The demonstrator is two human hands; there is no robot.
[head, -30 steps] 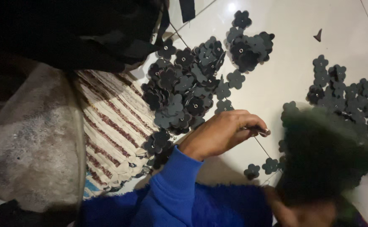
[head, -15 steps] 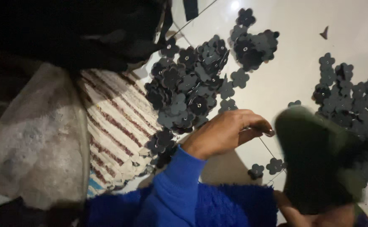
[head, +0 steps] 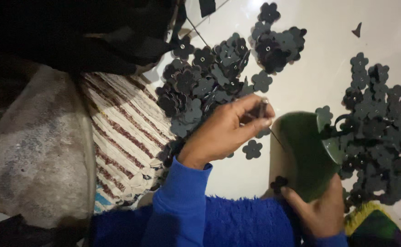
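Note:
My left hand (head: pixel 228 132), in a blue sleeve, pinches a small dark piece with a shiny tip (head: pixel 262 108) between thumb and fingers, just below a heap of black flower-shaped cutouts (head: pixel 200 87). My right hand (head: pixel 321 212) grips the lower edge of a dark green sandal-shaped piece (head: pixel 303 151) tilted up off the white floor. One black flower cutout (head: pixel 280 183) lies by my right thumb. Another lone cutout (head: pixel 252 149) rests on the floor under my left hand.
More black flower cutouts are heaped at the right (head: pixel 383 123) and at the top (head: pixel 278 43). A striped woven mat (head: pixel 127 132) and a grey sack-like bundle (head: pixel 31 151) lie to the left. Dark cloth (head: pixel 81 32) fills the upper left. Blue fleece (head: pixel 246 224) covers my lap.
The green piece was blurred at the right and has swung in toward my left hand, now held still. My left hand has lifted slightly with its fingers pinched.

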